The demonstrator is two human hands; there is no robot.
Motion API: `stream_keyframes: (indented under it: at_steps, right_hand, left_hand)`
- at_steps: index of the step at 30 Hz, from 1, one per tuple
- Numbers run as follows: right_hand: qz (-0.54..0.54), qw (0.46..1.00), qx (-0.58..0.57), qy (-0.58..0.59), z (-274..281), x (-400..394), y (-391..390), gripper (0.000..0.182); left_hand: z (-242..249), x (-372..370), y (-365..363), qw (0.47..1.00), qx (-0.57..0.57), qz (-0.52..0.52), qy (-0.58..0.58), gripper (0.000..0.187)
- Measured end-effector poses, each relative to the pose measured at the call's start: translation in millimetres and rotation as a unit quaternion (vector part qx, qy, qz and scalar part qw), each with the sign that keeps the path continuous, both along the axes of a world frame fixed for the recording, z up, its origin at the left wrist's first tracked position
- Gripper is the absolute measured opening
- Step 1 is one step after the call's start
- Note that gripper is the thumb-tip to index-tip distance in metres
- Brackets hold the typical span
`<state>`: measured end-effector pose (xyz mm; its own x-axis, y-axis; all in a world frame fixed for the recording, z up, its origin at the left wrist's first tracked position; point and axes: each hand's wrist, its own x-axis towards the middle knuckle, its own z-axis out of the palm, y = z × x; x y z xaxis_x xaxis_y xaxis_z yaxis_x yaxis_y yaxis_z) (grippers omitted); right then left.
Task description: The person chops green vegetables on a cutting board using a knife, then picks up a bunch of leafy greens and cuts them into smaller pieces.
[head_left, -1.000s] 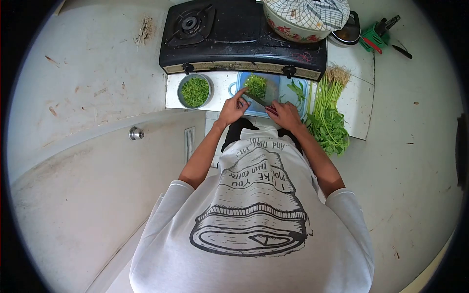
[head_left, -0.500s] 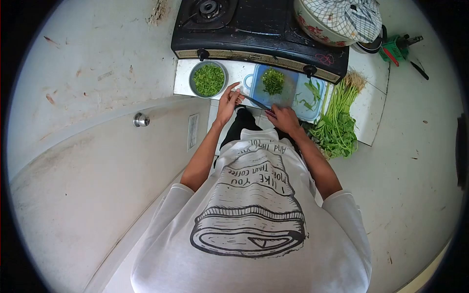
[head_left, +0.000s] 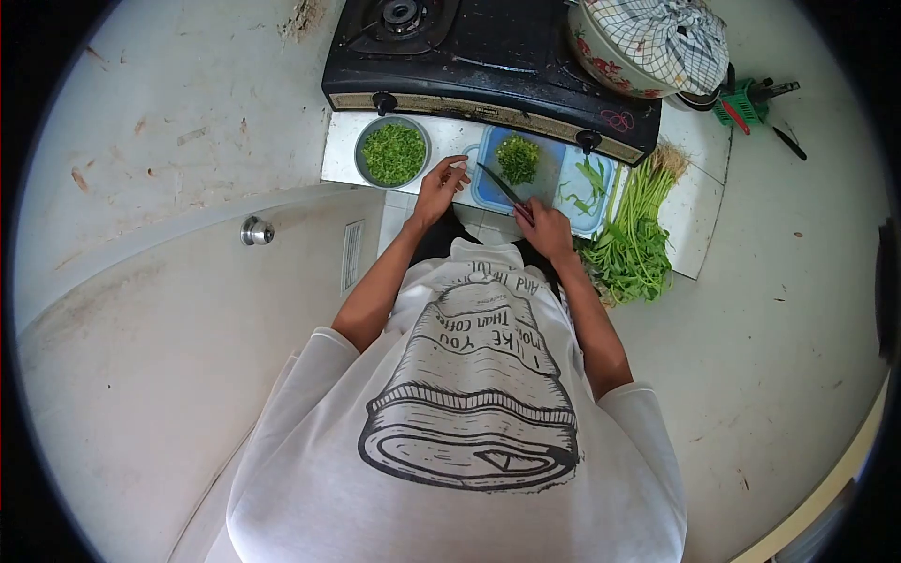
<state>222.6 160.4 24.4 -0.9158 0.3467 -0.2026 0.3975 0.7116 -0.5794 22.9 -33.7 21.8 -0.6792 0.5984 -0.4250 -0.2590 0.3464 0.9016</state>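
1. Nearest, right hand (head_left: 544, 228) closed round the handle of a knife (head_left: 503, 186), blade angled up-left over the blue cutting board (head_left: 488, 192).
2. Left hand (head_left: 438, 189), fingers loosely curled and holding nothing, at the board's left edge.
3. Chopped greens (head_left: 517, 158) heaped on the board; metal bowl (head_left: 393, 152) of chopped greens just left.
4. Uncut greens (head_left: 633, 246) on the tiled counter (head_left: 690, 206), right.
5. Black stove (head_left: 488, 56) behind (covered pot (head_left: 648, 42) on it).
6. Since half a second ago: left hand has drawn off the blade.
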Motion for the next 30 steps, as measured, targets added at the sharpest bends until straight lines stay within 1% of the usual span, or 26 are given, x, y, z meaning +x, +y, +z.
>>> stream_keyframes:
  at_steps: [1,4,7,10,13,16,19,22,25,28,30]
  right_hand:
    - [0.002,1.0,0.001,-0.001,-3,2,-1,0.035]
    - [-0.008,1.0,-0.011,-0.011,-2,5,-8,0.035]
    - [-0.047,0.998,-0.046,-0.02,-1,6,-12,0.037]
    - [-0.08,0.994,-0.071,-0.015,-3,7,-13,0.038]
    - [-0.095,0.992,-0.087,-0.017,-3,9,-10,0.039]
    - [-0.104,0.99,-0.098,-0.013,-3,10,-9,0.039]
    - [-0.102,0.989,-0.105,-0.014,-7,12,-9,0.04]
    - [-0.097,0.99,-0.097,-0.009,-10,13,-10,0.041]
    - [-0.101,0.99,-0.101,-0.016,-10,13,-7,0.042]
    - [-0.109,0.989,-0.102,-0.009,-10,15,-4,0.042]
    - [-0.118,0.987,-0.107,0.0,-9,16,-4,0.042]
  left_hand:
    - [-2,0,2,1.0,0.001,0.012,0.009,0.033]
    - [-5,3,6,0.99,-0.026,-0.006,0.141,0.027]
    - [-6,2,0,0.954,-0.061,-0.108,0.273,0.023]
    - [-5,10,-4,0.917,-0.114,-0.203,0.323,0.019]
    - [-9,13,-5,0.897,-0.085,-0.202,0.384,0.015]
    - [-16,16,-5,0.895,-0.088,-0.194,0.392,0.012]
    - [-21,18,0,0.91,-0.112,-0.181,0.357,0.009]
    - [-21,19,2,0.91,-0.115,-0.177,0.358,0.009]
    - [-23,17,4,0.901,-0.102,-0.172,0.386,0.008]
    - [-18,20,11,0.947,-0.079,-0.13,0.284,0.008]
    - [-16,21,22,0.962,-0.039,-0.1,0.251,0.009]
